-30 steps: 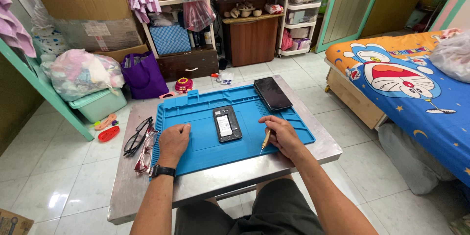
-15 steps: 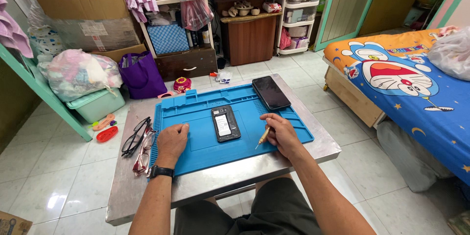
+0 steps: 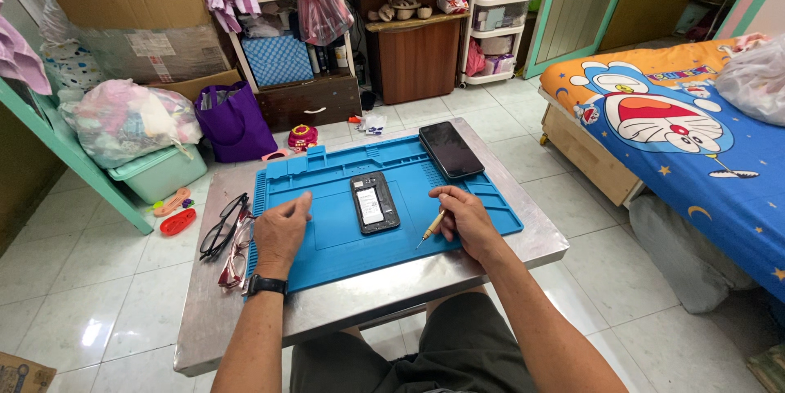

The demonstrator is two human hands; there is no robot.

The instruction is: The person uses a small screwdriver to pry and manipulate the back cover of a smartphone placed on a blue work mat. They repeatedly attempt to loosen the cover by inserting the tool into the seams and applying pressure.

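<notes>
A right hand grips a small screwdriver just right of an opened phone lying mid-way on a blue mat; the left hand rests loosely curled, empty, left of the phone.

Light: we see bright, even daylight.
Glare: sheen on our steel table.
Edges: wide-angle bending; focus sharp.

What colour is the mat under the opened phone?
Blue; the mat shows clearly in the head view, beneath the phone.
</notes>
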